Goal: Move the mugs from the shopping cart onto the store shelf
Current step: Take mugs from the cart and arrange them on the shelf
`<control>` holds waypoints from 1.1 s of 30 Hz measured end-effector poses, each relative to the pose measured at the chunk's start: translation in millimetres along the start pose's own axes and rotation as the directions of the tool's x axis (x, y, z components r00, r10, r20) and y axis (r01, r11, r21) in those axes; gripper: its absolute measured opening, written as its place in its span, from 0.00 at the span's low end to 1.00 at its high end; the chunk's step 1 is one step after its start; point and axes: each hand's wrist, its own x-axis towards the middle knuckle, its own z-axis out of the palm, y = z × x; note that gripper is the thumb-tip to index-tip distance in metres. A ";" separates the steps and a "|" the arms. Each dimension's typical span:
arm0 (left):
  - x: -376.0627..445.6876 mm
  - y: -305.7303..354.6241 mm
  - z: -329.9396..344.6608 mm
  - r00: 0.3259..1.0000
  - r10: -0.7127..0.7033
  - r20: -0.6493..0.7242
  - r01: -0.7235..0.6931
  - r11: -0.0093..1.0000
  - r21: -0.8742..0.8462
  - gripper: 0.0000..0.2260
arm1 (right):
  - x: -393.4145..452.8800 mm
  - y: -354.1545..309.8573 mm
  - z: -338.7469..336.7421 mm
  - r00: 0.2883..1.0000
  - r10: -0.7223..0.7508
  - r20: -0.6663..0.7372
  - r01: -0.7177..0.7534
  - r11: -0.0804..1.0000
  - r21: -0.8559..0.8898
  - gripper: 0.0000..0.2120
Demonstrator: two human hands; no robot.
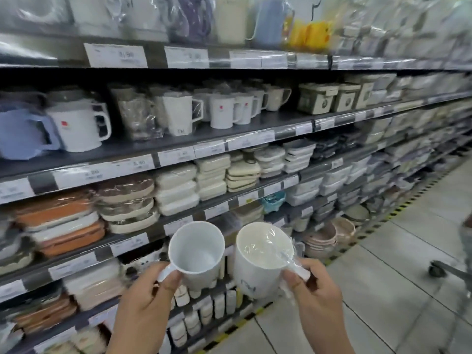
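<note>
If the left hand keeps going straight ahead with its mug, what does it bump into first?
Probably the shelf edge with price tags just beyond the blue-white mug that the left hand holds by the handle. Depth is hard to judge, so it may still be some way off.

shelf [229, 129]: dark board | on it: white mugs [222, 111], wrapped mugs

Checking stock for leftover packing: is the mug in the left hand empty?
Empty. The head view looks straight into the bluish-white mug that the left hand holds by its handle; only its bare inner wall and bottom show.
</note>
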 end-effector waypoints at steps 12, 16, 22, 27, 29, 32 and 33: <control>90.8 40.4 101.0 0.961 0.122 0.249 -0.107 0.992 -0.072 0.04 | 92.9 9.3 -43.5 0.966 -0.087 -0.242 0.058 0.990 -0.126 0.11; 108.9 53.8 134.3 0.944 0.155 0.292 -0.143 0.988 -0.061 0.04 | 114.2 17.0 -59.8 0.958 -0.089 -0.273 0.055 0.990 -0.128 0.13; 127.9 76.9 195.0 0.936 0.156 0.314 -0.148 0.988 -0.051 0.05 | 158.3 29.6 -101.1 0.934 -0.120 -0.337 0.097 0.992 -0.083 0.10; 134.6 104.7 257.1 0.944 0.154 0.293 -0.137 0.987 -0.079 0.04 | 209.1 41.6 -147.4 0.928 -0.147 -0.342 0.125 0.988 -0.087 0.09; 136.1 117.2 282.5 0.953 0.167 0.253 -0.149 0.985 -0.089 0.05 | 231.4 43.7 -164.5 0.931 -0.157 -0.330 0.138 0.987 -0.081 0.08; 136.9 137.5 315.5 0.961 0.180 0.210 -0.162 0.982 -0.097 0.04 | 266.6 46.4 -186.8 0.942 -0.172 -0.289 0.164 0.985 -0.050 0.07; 137.3 144.3 323.9 0.966 0.174 0.192 -0.156 0.982 -0.104 0.05 | 278.9 47.8 -192.9 0.945 -0.176 -0.274 0.171 0.984 -0.042 0.06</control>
